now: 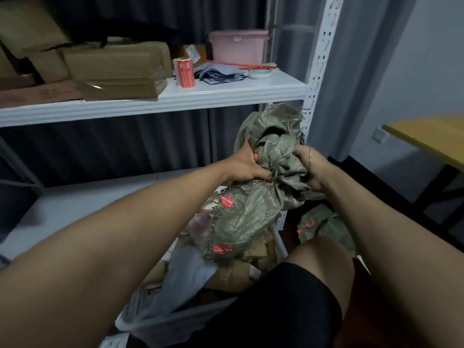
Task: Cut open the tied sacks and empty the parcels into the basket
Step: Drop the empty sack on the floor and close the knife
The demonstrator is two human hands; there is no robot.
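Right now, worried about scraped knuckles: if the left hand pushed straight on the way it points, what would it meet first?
Only the green sack that the left hand grips; behind that probably the white shelf post, though depth is unclear.

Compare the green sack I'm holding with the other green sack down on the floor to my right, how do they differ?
The held sack is lifted over the parcels; the floor sack lies low beside the knee. The held sack is gripped by the left hand and right hand; the floor sack is untouched. The held sack shows in full, bunched at the top; the floor sack is partly hidden. Both are green woven material with red stickers.
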